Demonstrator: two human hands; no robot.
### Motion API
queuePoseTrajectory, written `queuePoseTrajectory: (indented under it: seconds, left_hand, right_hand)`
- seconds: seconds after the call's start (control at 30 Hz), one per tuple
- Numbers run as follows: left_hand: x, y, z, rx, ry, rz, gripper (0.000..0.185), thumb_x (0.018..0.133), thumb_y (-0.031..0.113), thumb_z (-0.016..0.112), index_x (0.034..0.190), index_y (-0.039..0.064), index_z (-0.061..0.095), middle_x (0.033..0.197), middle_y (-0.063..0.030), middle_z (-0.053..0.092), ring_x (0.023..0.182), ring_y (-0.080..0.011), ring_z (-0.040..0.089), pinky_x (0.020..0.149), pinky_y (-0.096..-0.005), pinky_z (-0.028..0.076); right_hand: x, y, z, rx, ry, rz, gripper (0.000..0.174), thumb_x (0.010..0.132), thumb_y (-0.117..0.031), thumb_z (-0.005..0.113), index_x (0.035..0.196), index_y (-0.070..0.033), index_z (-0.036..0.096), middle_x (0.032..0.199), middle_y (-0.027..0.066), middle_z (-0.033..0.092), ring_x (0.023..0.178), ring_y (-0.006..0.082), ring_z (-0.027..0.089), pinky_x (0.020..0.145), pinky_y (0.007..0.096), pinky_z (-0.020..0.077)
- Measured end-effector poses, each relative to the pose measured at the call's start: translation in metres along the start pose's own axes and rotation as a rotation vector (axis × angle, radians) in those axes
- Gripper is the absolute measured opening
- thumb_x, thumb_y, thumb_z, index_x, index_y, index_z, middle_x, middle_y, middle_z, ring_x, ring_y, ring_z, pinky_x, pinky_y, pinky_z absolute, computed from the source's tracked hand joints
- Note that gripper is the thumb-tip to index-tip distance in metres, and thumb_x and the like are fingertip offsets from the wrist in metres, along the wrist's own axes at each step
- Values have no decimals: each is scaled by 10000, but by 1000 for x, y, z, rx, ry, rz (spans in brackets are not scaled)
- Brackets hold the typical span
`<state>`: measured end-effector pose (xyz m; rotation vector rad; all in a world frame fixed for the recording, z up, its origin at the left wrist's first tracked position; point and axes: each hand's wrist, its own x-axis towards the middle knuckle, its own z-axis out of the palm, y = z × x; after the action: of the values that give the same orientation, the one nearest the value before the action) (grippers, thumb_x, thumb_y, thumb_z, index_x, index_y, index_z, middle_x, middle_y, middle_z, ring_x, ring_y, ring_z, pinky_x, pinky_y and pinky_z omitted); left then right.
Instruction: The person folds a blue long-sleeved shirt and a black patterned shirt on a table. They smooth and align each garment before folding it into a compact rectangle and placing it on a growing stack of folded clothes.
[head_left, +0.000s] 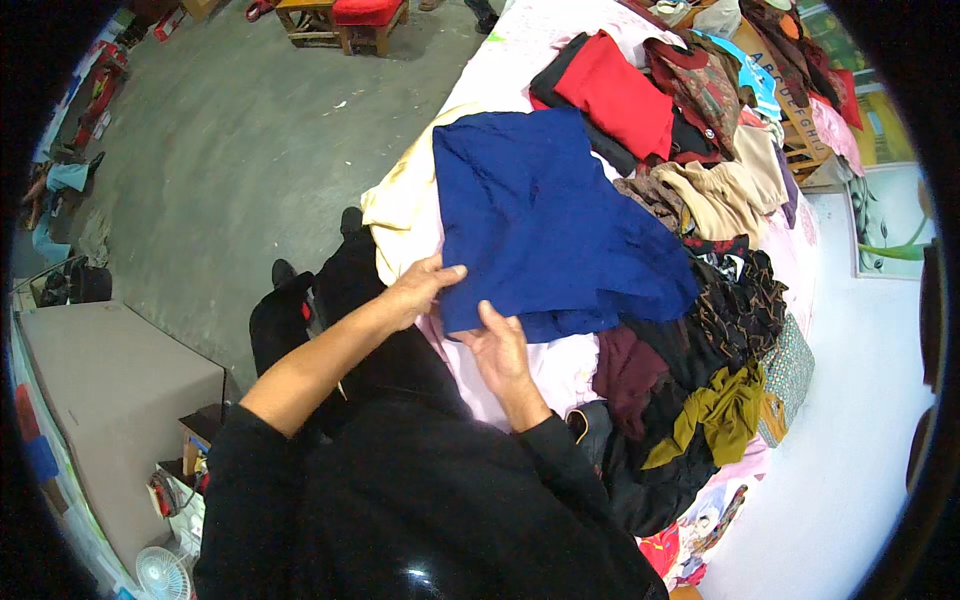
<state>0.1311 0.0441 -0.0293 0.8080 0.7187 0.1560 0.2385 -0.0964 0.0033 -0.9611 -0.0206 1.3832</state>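
A dark blue garment (540, 225) lies spread over a bed covered in a pale pink sheet (577, 367). My left hand (421, 291) grips its near left edge, thumb on top and fingers beneath the fabric. Close by, my right hand (496, 349) holds the near left corner, thumb uppermost, with fingertips partly under the cloth. Only part of a pale yellow cloth (394, 199) shows, along the left side of the blue garment. The far right part of the blue garment rests against dark clothes.
Folded red cloth (615, 94), beige clothing (724, 199), a black patterned garment (739, 307) and an olive cloth (720, 420) lie along the wall side. A large box (120, 375) and a small fan (161, 574) stand at left. A red-topped stool (367, 13) is far off.
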Motion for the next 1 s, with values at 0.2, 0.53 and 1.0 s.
queuePoseTrajectory:
  seconds: [0.2,0.53,1.0]
  left_hand:
    - [-53,32,-39,178,274,120,396,964,169,608,1298,-31,542,1155,-114,668,990,-183,657,908,-340,530]
    - [-79,44,-23,1420,507,799,487,783,172,745,1243,106,597,1101,-161,641,1042,-367,594,919,-461,476]
    - [-46,-18,-36,1180,274,548,337,982,210,547,1276,69,632,1289,-192,630,1221,-338,588,1041,-415,433]
  right_hand:
    - [-1,38,23,-431,-332,135,409,967,-215,632,1306,0,555,1235,124,636,1084,236,657,857,351,555]
    - [-23,-64,-50,-1410,132,-572,220,733,-80,779,928,-45,683,900,102,658,768,231,672,697,336,534]
    - [20,-119,-90,-1601,224,-514,225,878,-170,664,1062,-39,668,957,126,683,863,259,658,788,379,504]
